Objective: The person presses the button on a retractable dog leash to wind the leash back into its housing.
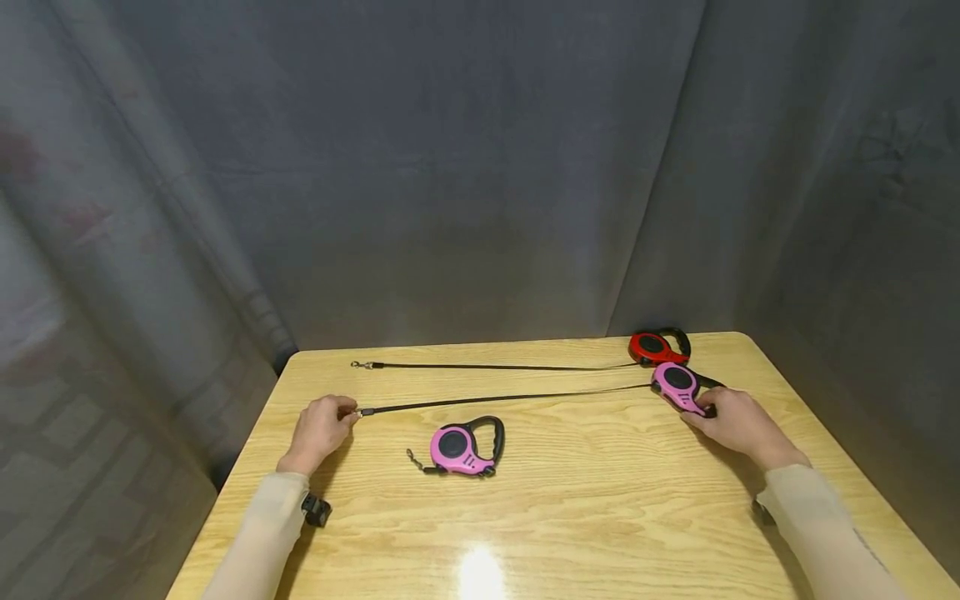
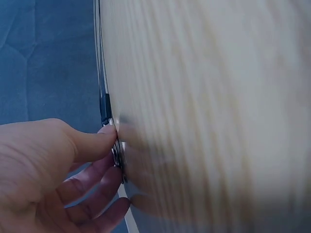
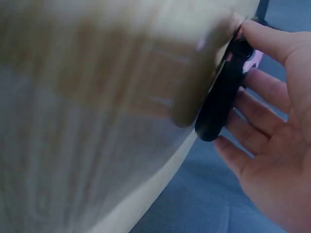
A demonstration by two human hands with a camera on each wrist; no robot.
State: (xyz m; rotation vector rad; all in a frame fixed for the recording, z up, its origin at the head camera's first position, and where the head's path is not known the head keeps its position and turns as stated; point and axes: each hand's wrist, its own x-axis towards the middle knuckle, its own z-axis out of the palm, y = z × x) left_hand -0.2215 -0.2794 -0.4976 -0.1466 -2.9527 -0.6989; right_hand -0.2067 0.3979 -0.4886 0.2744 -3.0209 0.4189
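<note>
Left hand [image 1: 321,427] pinches metal clip [image 1: 365,412] of extended black strap; right hand [image 1: 738,423] grips pink plastic retractable leash housing [image 1: 677,385]. Mid-retraction, prob.; next needs slow feed-in.

- Tabletop [image 2: 209,97] smeared by blur in both wrist views; we read no grain detail.
- Pink leash housing [image 3: 252,56] mostly hidden behind its black handle [image 3: 218,107].
- Clip [image 2: 118,155] half-covered by left hand [image 2: 43,165].

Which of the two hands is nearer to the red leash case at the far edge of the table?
Right. The right hand grips the pink case lying beside the red leash case; the left hand is far across the table.
</note>
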